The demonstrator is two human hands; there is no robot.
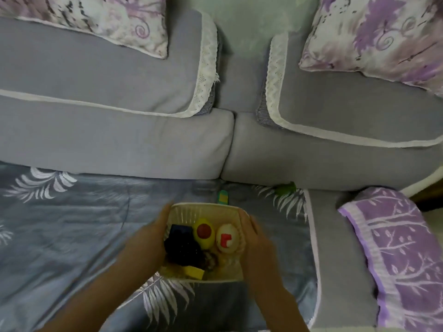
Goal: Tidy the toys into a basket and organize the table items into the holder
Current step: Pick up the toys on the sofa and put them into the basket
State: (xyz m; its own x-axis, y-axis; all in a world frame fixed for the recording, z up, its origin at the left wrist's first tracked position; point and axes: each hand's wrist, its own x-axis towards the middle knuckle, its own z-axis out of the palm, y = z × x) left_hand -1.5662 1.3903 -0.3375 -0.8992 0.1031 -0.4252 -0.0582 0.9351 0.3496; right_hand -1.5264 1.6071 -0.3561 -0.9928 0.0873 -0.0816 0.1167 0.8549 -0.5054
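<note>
A cream plastic basket [203, 208] sits low in the middle of the head view, over a grey leaf-print cloth. Inside lie a yellow toy with a red spot [204, 233], a cream ball with a red mark [227, 238], a dark blue toy [183, 246] and a yellow block [194, 272]. My left hand [153, 232] holds the basket's left side. My right hand [255, 238] holds its right side, with fingers curled over the rim. A small green and yellow toy [223, 197] lies on the cloth just beyond the basket.
A grey sofa [143, 144] with lace-edged covers fills the upper half. Purple patterned cushions [374, 37] lean at both top corners. A purple towel [402, 248] lies at the right. A green thing [286, 188] pokes out under the sofa edge.
</note>
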